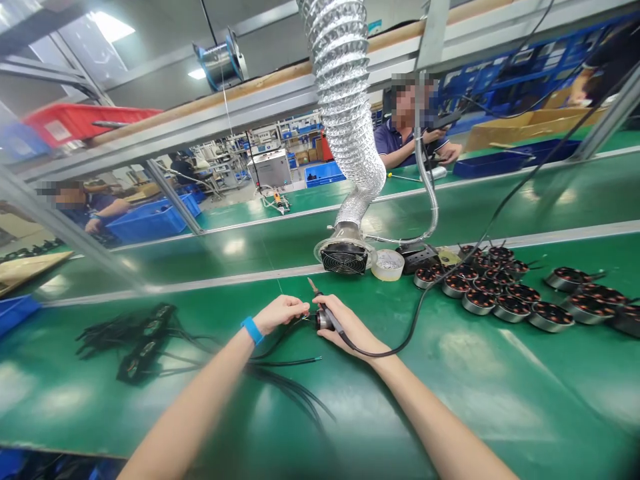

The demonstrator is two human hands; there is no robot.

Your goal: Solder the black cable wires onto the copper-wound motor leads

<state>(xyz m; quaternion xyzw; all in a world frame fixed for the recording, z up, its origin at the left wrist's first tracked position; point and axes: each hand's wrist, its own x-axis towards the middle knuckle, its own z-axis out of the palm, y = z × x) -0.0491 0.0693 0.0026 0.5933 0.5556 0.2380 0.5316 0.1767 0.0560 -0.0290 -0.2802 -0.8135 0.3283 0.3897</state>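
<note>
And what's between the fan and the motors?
In the head view, a round translucent item sits beside the fan, then a black piece near the motors.

Shiny green table top (560, 400) | left: black wires (100, 331) in a messy heap | back: pale round thing (388, 272) | right: round metal motors (481, 304) (lots of them), set close together
</note>
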